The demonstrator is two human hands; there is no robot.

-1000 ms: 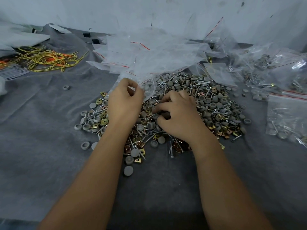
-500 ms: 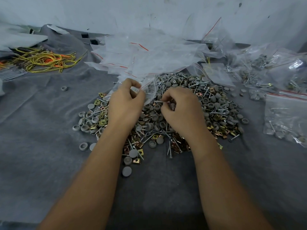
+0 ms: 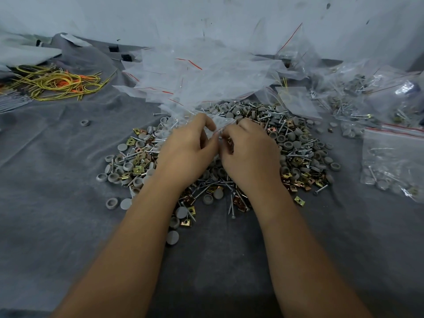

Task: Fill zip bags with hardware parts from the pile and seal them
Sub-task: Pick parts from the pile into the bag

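glossy plastic bags (image 3: 206, 72), matt grey cloth (image 3: 57, 191)

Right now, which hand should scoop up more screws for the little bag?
Probably the right hand. The left hand pinches the zip bag by its edge, so it is busy holding it. The right hand's fingers sit at the bag's mouth, just above the pile.

There is just one view, so no part of the scene is shared with another. The camera sits on the person's head and looks forward and down at the worktop (image 3: 57, 180). It is close: both arms reach in from the bottom edge toward the pile of hardware parts (image 3: 286, 143), which lies in the middle. Past the pile, at the top, is a pale wall (image 3: 160, 17). The wide lens makes straight edges far from the pile look bent.
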